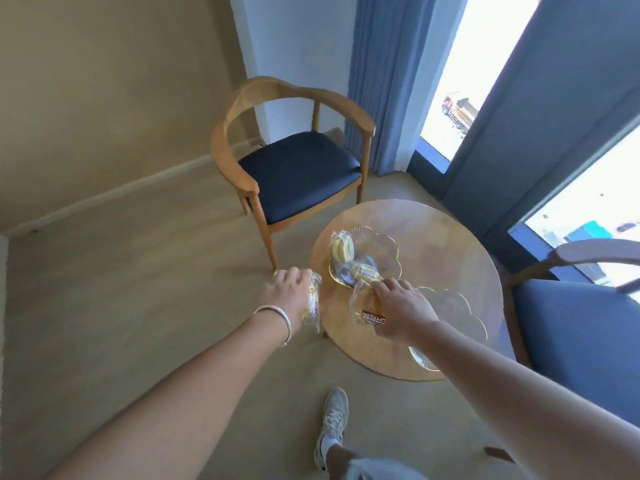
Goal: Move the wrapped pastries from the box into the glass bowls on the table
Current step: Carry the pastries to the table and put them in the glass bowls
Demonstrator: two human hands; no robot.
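Two scalloped glass bowls stand on a small round wooden table. The far bowl holds several wrapped pastries. The near bowl looks empty and is partly hidden by my right arm. My right hand grips a clear-wrapped pastry with a brown label, between the two bowls. My left hand, with a silver bracelet on its wrist, holds another wrapped pastry just left of the table's edge. No box is in view.
A wooden armchair with a dark seat stands beyond the table to the left. A second chair is at the right. Blue curtains and windows fill the back right. My shoe rests on the beige carpet.
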